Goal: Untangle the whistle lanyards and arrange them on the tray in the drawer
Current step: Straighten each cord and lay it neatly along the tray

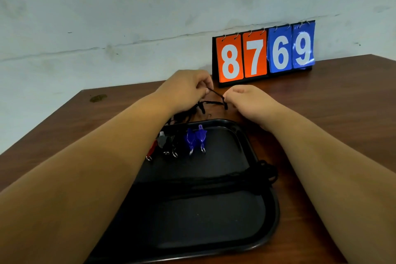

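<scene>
cord (216, 94) taut between both hands, tangle (190, 112) on table (321, 103) just beyond tray (267, 210) | left hand (186, 90) pinches one end, right hand (246, 100) the other | blue whistles (196, 138) on tray | advice: ease the loop out slowly, yanking likely tightens knots

A brown wooden table (332, 118) stands against a pale, scuffed wall (128, 6). Near its far edge a black flip scoreboard (255, 58) shows orange 8 7 and blue 6 9.

2 blue whistles (190, 138), 2 blk whistles (164, 143), 1 red whistle (153, 149), 1 tray (214, 221).
</scene>
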The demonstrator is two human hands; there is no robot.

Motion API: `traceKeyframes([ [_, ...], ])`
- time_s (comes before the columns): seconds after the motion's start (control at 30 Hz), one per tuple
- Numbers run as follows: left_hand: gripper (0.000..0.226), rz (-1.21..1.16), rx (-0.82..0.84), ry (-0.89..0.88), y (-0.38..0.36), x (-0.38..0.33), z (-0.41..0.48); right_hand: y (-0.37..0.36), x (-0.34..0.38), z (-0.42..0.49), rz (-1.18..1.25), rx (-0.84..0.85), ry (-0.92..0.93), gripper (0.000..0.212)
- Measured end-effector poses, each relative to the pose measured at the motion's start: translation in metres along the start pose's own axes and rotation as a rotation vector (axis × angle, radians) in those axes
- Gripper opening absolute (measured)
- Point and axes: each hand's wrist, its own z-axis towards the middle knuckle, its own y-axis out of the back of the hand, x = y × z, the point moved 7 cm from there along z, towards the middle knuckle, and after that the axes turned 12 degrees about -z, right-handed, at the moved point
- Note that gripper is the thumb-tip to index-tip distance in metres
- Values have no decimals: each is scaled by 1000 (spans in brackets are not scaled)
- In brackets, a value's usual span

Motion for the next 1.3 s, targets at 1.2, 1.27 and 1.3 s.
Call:
traceKeyframes([
  [1.2,21,-409,-461,76,117,-38,-41,30,-21,-32,424,-299,-75,13],
  [1.27,21,-393,-474,68,129,-44,-48,32,-23,-34,467,-307,-129,13],
  [1.3,21,-389,-485,60,136,-46,-52,32,-24,-35,489,-304,-155,13],
])
